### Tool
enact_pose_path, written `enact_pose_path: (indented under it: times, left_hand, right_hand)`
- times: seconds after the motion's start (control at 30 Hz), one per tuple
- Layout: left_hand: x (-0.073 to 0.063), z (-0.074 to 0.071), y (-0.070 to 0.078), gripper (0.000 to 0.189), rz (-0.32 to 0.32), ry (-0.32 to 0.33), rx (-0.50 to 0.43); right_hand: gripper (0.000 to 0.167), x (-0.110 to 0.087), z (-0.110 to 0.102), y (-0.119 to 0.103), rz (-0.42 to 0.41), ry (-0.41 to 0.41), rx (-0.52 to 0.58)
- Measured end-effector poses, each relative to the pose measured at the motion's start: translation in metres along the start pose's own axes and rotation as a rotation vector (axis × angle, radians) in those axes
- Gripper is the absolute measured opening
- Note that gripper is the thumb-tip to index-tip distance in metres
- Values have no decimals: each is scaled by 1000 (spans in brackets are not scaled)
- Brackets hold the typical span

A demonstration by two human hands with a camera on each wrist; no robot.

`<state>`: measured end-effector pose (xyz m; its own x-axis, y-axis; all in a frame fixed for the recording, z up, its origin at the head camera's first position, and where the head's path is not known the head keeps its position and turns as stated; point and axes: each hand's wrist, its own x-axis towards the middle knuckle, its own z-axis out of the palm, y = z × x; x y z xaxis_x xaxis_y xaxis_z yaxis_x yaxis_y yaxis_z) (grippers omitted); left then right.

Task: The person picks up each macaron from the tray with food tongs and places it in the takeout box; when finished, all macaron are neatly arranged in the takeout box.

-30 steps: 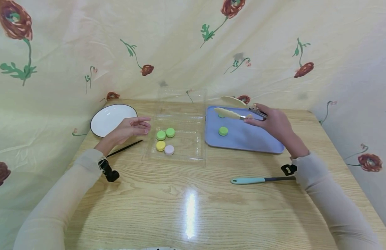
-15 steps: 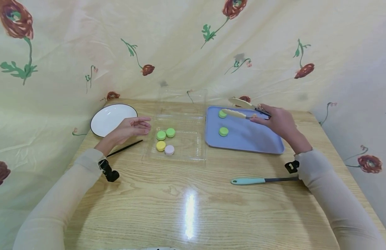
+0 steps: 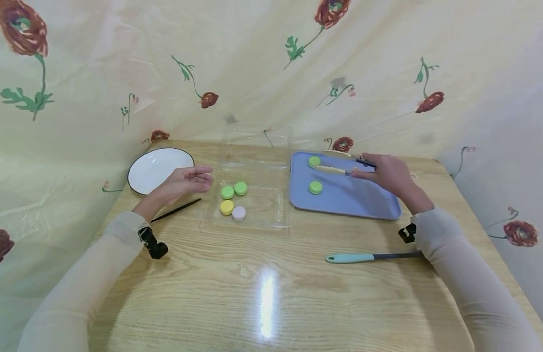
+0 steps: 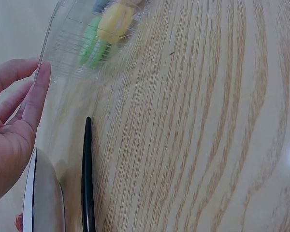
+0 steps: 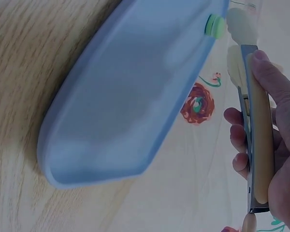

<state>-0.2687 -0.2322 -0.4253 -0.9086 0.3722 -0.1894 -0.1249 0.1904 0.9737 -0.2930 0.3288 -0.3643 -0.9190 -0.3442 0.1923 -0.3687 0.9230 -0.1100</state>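
My right hand (image 3: 390, 172) grips a pair of tongs (image 5: 258, 125) with cream scalloped tips. Those tips stand apart over the blue tray (image 3: 355, 200), close to the far green macaron (image 3: 314, 162). A nearer green macaron (image 3: 315, 187) lies on the same tray. My left hand (image 3: 181, 184) is at the left edge of an open clear plastic box (image 3: 262, 225); in the left wrist view its thumb and forefinger pinch the rim. Inside the box sit two green macarons (image 3: 233, 190), a yellow macaron (image 3: 227, 207) and a pale lilac macaron (image 3: 238, 213).
A white dark-rimmed plate (image 3: 154, 166) lies behind my left hand, a thin black stick (image 4: 88, 179) in front of it. The box's transparent lid (image 3: 255, 146) stands up at the back. A turquoise-handled utensil (image 3: 350, 258) lies near my right sleeve, which hides its other end.
My right hand first shifted right, then lowered the tongs toward the far green macaron; the tips came closer together. My left hand stays at the box's edge.
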Motion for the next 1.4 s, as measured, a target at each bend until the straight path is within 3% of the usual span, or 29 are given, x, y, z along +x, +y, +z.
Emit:
enact_pose_path:
  times: [0.43, 0.8, 1.4]
  left_hand:
    - [-2, 3, 2, 62, -1, 6, -4]
    - [-3, 5, 5, 61, -7, 10, 9]
    - [-3, 5, 5, 60, -15, 12, 3]
  right_hand:
    - [47, 6, 8, 6, -35, -25, 5]
    - [52, 14, 15, 12, 16, -87, 60]
    - [78, 19, 19, 19, 119, -228, 123]
